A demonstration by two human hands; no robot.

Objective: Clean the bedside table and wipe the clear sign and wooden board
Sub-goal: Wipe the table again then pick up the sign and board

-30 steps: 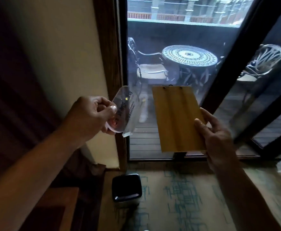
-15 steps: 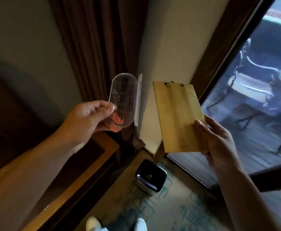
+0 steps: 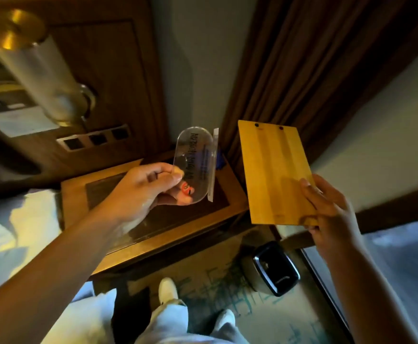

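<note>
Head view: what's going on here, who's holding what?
A person stands at the bedside table, both items lifted above it. The left hand pinches the clear sign by its edge; the right hand grips the wooden board's lower corner. No cloth is in view, and no wiping is under way.

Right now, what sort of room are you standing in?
Most likely a hotel bedroom. A wooden bedside table stands next to white bedding, with a wall lamp and a switch panel above it and heavy brown curtains beside.
</note>
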